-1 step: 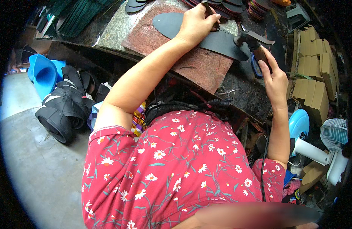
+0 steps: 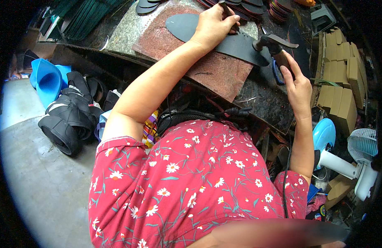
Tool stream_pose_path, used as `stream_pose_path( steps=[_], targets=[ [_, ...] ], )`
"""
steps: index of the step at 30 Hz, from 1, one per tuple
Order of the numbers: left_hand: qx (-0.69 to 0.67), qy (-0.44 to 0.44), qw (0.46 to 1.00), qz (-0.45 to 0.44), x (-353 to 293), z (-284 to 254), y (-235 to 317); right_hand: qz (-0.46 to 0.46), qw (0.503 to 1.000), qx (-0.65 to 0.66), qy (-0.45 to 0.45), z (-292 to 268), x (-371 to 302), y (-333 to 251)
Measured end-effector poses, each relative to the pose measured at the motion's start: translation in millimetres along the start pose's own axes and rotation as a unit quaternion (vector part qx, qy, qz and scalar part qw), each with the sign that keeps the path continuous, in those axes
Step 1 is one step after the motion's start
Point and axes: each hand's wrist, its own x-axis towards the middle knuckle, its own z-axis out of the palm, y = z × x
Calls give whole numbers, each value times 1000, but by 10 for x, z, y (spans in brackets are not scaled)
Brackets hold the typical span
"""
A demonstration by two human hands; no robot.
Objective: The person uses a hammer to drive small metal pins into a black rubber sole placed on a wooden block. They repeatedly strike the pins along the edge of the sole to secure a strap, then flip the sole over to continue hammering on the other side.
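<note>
A dark grey insole-shaped piece (image 2: 240, 48) lies across a speckled reddish-brown board (image 2: 217, 78) on the workbench. My left hand (image 2: 211, 28) is closed around a dark rod-like punch (image 2: 222, 5), whose lower end comes down on the piece's middle. A row of small marks runs along the piece's far edge, right of the punch. In my right hand (image 2: 297, 84) is a hammer (image 2: 283, 60), gripped by its handle. Its dark head, with a curved claw pointing right, is over the piece's right end, apart from the punch.
Stacks of dark soles (image 2: 244, 7) stand at the bench's far side. A blue ring, perhaps tape (image 2: 277, 72), lies by the hammer. Folded cardboard boxes (image 2: 337, 99) and a white fan (image 2: 361, 149) are at right. Black shoe-like pieces (image 2: 69, 118) are piled at left beside the grey floor.
</note>
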Motion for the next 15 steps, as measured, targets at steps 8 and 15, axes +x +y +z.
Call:
stream_pose_path(
  steps=[8,15],
  targets=[
    [207,-20,965,161,-13,32,-19,-42,991,124,37,-342,31,-388],
    [376,-73,860,336,-112,133,64,-119,955,253,100,-293,21,-300]
  ],
)
